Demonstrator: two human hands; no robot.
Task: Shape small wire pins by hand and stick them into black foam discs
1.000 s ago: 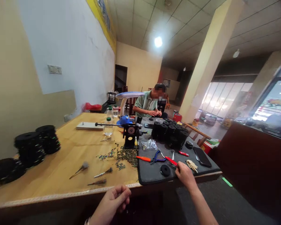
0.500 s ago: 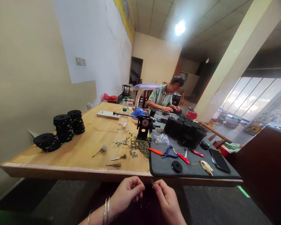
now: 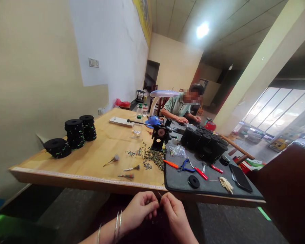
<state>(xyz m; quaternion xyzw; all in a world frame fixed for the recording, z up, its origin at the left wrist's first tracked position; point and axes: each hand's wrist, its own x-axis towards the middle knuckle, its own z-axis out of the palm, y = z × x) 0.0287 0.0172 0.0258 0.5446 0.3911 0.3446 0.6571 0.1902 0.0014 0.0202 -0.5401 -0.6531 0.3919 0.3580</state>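
Observation:
My left hand (image 3: 145,207) is closed in a pinch below the table's front edge, bracelets on its wrist; what it holds is too small to make out. Close beside it, my right hand (image 3: 173,207) pinches a thin pointed metal tool (image 3: 159,194), whose tip sticks up between the hands. Beyond them on the wooden table (image 3: 91,162) are small brushes (image 3: 132,167), a heap of tiny dark pieces (image 3: 155,158) and a small black clamp device (image 3: 159,137).
On the grey mat (image 3: 178,184) lie blue-handled pliers (image 3: 186,166), a black spool (image 3: 193,181), a phone (image 3: 241,178) and many black spools (image 3: 204,142). More spools (image 3: 75,132) stand at left. Behind a lamp (image 3: 155,101), another person (image 3: 178,106) sits.
My right hand has moved left, nearer to my left hand, and the metal tool now stands between them. The view has shifted slightly, and the other person's hands have moved apart.

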